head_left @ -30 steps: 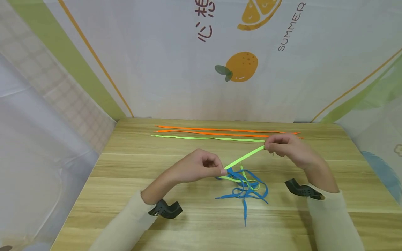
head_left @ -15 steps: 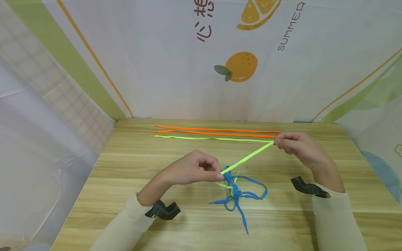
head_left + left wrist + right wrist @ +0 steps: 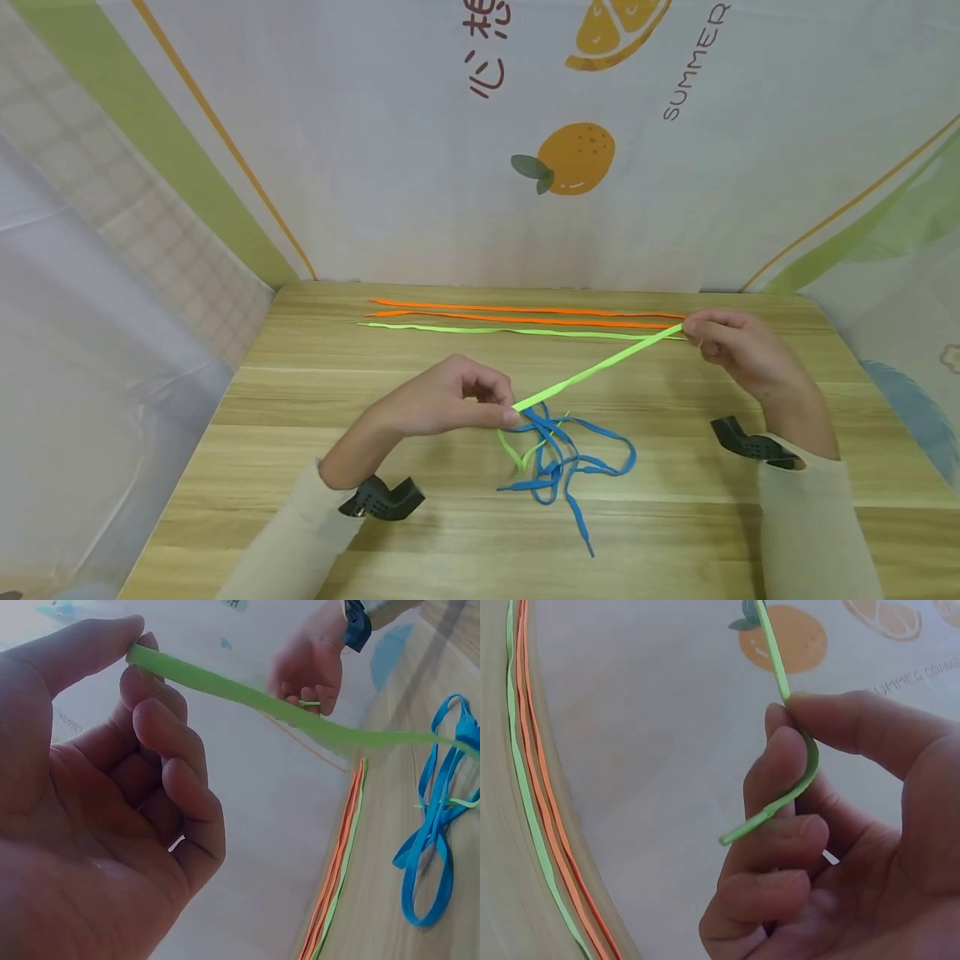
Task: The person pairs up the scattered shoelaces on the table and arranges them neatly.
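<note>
While the left hand [image 3: 450, 402] pinched a green shoelace [image 3: 600, 367] between thumb and forefinger, the right hand [image 3: 753, 354] had moved farther right and toward the back of the wooden table [image 3: 675, 542], its thumb and forefinger pinching the same lace near one end. The span between the hands, raised above the tabletop, was longer than half a second earlier, and the free tip curled across the right fingers. Below the left hand, the rest of the lace made a V running in among the tangled blue shoelaces [image 3: 553, 473]; the round green curl visible a second earlier no longer showed, which suggested the green was working looser from the blue, though not yet clear. The blue ends had shifted slightly too. Behind, two orange shoelaces [image 3: 517, 309] and a straight green shoelace [image 3: 487, 331] lay side by side as before, their right ends near or behind the right hand.
</note>
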The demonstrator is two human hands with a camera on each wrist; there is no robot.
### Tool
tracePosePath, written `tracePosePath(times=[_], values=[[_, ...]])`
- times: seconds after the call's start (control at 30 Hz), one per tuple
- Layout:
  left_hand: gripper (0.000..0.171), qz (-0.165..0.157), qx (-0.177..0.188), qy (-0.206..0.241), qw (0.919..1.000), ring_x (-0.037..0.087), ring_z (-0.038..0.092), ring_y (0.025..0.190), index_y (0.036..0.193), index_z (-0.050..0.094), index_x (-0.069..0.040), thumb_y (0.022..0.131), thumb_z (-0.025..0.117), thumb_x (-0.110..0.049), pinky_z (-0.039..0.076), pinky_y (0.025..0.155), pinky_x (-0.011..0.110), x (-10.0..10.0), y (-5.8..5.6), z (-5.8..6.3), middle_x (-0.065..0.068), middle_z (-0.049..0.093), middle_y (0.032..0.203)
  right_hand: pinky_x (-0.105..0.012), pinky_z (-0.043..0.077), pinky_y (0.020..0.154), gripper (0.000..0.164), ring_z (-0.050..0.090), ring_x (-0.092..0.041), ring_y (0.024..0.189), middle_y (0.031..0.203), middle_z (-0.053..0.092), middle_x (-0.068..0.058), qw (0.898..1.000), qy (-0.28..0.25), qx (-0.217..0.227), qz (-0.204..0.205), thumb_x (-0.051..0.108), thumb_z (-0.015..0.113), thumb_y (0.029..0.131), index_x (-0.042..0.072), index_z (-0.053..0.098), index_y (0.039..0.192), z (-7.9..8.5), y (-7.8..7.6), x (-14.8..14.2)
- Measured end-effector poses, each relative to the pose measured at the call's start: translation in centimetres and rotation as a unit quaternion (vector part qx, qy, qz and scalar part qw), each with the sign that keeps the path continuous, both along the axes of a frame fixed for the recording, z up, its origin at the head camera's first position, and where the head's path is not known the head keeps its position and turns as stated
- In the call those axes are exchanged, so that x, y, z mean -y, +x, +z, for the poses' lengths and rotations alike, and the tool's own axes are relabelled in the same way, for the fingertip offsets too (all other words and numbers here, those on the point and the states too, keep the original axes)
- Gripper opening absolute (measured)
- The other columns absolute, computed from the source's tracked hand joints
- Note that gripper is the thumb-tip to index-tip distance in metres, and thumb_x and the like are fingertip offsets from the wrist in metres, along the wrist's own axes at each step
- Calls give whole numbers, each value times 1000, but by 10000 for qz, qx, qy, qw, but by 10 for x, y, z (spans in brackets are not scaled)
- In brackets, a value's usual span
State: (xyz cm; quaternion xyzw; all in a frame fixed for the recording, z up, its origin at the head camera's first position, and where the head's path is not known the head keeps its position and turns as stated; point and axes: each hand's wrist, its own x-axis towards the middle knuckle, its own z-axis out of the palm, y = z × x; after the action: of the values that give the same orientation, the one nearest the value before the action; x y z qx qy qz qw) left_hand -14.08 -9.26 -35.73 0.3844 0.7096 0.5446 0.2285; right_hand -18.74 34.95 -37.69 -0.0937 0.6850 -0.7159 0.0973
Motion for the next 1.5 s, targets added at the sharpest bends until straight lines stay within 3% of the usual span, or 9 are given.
tracePosePath(times=[0.2,0.5,0.7,0.9,1.07,1.3,1.5], values=[[18,108,148,161,9997,19,56,85,91,72,-1,103,71,-14,47,78,33,7,-3,-1,-3,63,85,-35,21,71,40,36,-19,72,88,69,5,9993,-345,73,-83,-7,51,112,10,85,99,-2,-1,-9],[11,416,189,320,9984,19,56,84,93,75,-5,102,72,-11,47,77,32,18,-6,5,0,64,87,-36,21,71,37,40,-17,73,86,70,3,9981,-523,195,-245,-6,52,112,6,84,98,-5,-2,-21],[10,786,125,223,9966,20,58,86,95,76,-3,102,72,-10,49,80,32,32,-14,4,2,66,89,-35,24,69,37,43,-16,72,88,72,2,9972,-583,273,-370,-4,53,112,7,84,96,-6,0,-29],[11,913,254,367,9948,25,59,89,94,75,-1,102,70,-6,52,87,36,47,-24,1,10,65,88,-34,26,67,36,44,-15,70,88,73,2,9951,-759,400,-487,-3,54,113,7,84,95,-8,0,-38],[9,1194,340,373,9916,23,59,91,97,74,0,101,70,-6,51,88,35,60,-32,-5,7,66,90,-34,24,67,31,34,-20,71,87,73,2,9927,-978,410,-580,-2,58,112,4,82,94,-8,2,-43],[12,1506,460,355,9869,21,56,93,95,76,-12,102,68,-7,48,87,33,78,-43,-12,-1,64,92,-36,20,70,38,23,-25,77,86,68,1,9929,-1042,297,-498,-5,50,113,4,81,92,-7,3,-46],[19,1522,402,478,9864,21,52,89,89,74,-17,102,67,-5,45,84,35,91,-50,-18,-1,56,86,-36,21,69,38,25,-24,77,86,67,1,9924,-1023,345,-585,-6,51,112,5,80,90,-8,3,-49]])
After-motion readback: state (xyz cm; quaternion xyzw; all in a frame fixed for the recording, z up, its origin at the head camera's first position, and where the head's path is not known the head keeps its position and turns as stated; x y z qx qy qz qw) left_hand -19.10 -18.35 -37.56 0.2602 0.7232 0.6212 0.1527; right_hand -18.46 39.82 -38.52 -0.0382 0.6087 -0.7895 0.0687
